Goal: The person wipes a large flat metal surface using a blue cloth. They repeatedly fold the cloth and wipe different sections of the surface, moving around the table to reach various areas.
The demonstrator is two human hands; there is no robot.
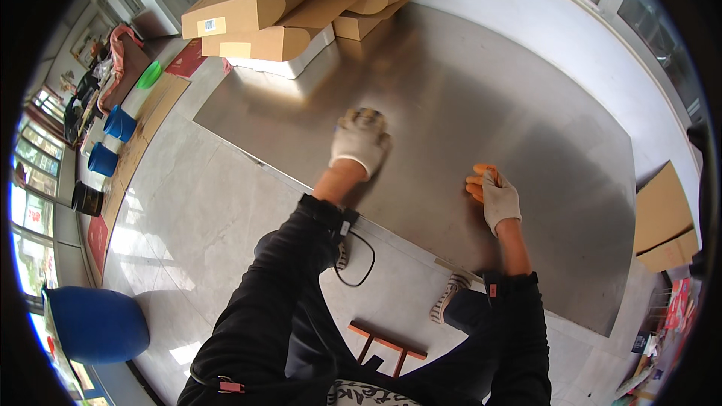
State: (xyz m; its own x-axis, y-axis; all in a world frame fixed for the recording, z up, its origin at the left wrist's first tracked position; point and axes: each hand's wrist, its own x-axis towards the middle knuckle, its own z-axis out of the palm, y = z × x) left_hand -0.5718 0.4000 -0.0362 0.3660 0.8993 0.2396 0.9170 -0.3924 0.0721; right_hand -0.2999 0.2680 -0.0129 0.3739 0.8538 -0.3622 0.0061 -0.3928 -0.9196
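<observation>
My left hand (361,144), in a whitish work glove with dirty yellowish fingertips, is palm down at the left part of a bare metal tabletop (428,141). Its fingers point away from me, and whatever lies beneath the palm is hidden. To the right, my right hand (496,194) wears a whitish glove with orange-coated fingers. Those fingers are loosely bent and slightly apart, pointing left over the same sheet-metal surface, and I see nothing held in them.
Cardboard boxes (282,5) are stacked over a white foam box (293,65) at the table's far left corner. More cardboard (665,208) leans at the right. A wooden stool (389,341) stands between my legs. Left on the floor are a blue barrel (96,324) and buckets (103,159).
</observation>
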